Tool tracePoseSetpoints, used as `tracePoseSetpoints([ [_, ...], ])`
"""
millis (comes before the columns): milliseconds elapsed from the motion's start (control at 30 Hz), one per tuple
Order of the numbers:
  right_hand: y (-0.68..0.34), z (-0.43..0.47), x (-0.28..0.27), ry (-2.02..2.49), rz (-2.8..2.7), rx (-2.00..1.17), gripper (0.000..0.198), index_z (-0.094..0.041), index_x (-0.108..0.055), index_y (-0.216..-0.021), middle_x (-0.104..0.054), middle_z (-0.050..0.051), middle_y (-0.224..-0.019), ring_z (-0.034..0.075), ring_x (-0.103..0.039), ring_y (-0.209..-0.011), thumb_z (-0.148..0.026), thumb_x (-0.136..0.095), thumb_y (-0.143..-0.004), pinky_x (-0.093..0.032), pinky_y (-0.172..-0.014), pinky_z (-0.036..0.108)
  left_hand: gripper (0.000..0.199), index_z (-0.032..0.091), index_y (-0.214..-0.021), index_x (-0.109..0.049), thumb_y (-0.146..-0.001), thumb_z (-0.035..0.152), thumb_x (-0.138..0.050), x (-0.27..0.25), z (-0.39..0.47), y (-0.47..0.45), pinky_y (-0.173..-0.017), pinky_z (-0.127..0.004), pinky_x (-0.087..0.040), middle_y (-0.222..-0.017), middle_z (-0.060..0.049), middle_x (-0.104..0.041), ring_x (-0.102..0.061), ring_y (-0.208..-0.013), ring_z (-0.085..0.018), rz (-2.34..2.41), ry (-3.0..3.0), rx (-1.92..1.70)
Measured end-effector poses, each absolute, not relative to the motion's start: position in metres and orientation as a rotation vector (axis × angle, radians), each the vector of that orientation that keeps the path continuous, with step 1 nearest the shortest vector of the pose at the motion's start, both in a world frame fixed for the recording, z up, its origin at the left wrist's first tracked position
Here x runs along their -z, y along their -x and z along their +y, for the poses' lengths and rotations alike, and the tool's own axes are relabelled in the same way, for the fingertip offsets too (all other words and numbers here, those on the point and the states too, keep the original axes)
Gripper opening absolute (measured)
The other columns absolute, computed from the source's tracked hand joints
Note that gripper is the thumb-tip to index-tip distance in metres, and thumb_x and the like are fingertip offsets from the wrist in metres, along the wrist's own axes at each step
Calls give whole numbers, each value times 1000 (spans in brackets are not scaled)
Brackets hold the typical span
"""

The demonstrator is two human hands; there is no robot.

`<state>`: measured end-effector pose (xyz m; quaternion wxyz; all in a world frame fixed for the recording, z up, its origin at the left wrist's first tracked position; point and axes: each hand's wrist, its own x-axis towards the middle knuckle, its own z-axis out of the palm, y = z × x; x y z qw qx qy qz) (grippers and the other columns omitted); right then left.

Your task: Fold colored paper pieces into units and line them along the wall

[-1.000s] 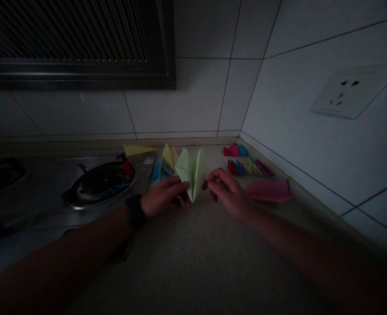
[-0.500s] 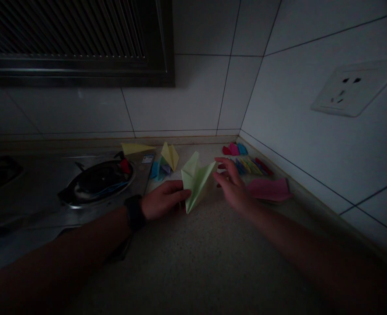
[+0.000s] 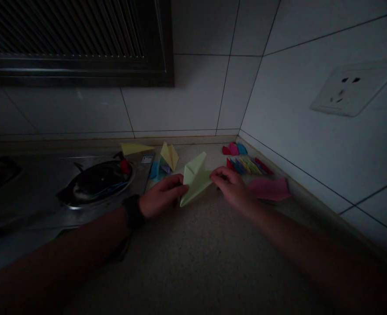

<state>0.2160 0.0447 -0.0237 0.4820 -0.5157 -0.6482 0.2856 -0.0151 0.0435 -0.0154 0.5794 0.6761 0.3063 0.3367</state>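
Observation:
A pale green folded paper plane (image 3: 195, 181) is held up above the counter between my two hands. My left hand (image 3: 163, 194), with a dark band on its wrist, pinches the plane's left side between thumb and fingers. At the right edge of the paper, my right hand (image 3: 231, 186) has its thumb and fingertips closed on the wing. Behind the left hand stand a yellow folded paper plane (image 3: 169, 156) and blue folded paper (image 3: 154, 169). Pink paper (image 3: 269, 189) lies just beyond the right hand.
Several small colourful folded papers (image 3: 250, 165) lie in a row by the right wall, with red, pink and blue pieces (image 3: 234, 149) in the corner. A gas burner (image 3: 98, 181) is at left, and another yellow paper (image 3: 136, 148) rests behind it. A range hood (image 3: 78, 72) hangs above.
The plane has turned, its tip swinging left and its right wing dropping lower. My right hand's fingers, spread apart before, have closed on that wing. The left hand keeps its hold.

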Motion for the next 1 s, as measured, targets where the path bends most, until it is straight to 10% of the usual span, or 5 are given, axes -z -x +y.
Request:
tracePoseSetpoints([
  [1000,-217,43,25,1235,-1565,-730,12,-21,-54,-89,-48,-4,-68,14,-46,-60,-30,-56,-80,-33,-54,27,20,18,-88,-49,-87,37,-53,7,43,14,-42,-17,-35,-65,5,-43,-41,-50,-7,866,-1509,-1013],
])
